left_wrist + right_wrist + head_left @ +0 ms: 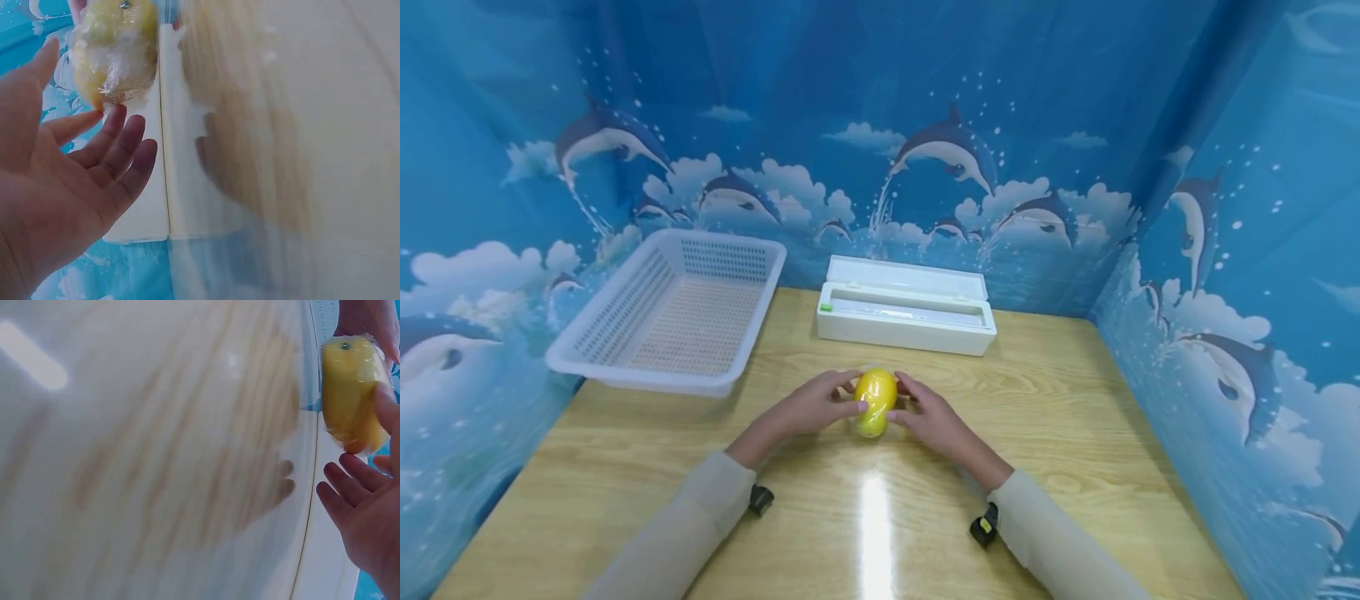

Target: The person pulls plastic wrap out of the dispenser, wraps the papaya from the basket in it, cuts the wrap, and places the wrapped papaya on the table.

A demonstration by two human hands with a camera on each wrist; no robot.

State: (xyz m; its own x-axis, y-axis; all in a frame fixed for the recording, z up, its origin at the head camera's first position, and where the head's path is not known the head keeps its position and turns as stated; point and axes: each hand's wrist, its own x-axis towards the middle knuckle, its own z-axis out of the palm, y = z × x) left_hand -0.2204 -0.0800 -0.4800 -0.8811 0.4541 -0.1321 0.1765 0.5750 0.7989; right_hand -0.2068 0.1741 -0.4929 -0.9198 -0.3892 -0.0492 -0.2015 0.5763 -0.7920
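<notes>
A yellow fruit (876,390) in clear plastic film is held between both hands above the middle of the table. Its exact kind is hard to tell; a small green stem mark shows in the right wrist view. From the left, my left hand (812,403) holds it, thumb on the film and fingers curved at its side. On the opposite side my right hand (936,419) holds it with thumb and fingertips. In the right wrist view the thumb lies over the wrapped fruit (351,394). Crinkled film covers the fruit (119,47) in the left wrist view.
A long white film dispenser box (910,332) with its lid raised and a green slider stands behind the hands. To the left is a white plastic basket (658,379) with slotted walls. Dolphin-print curtains (820,75) surround the wooden table (1060,400).
</notes>
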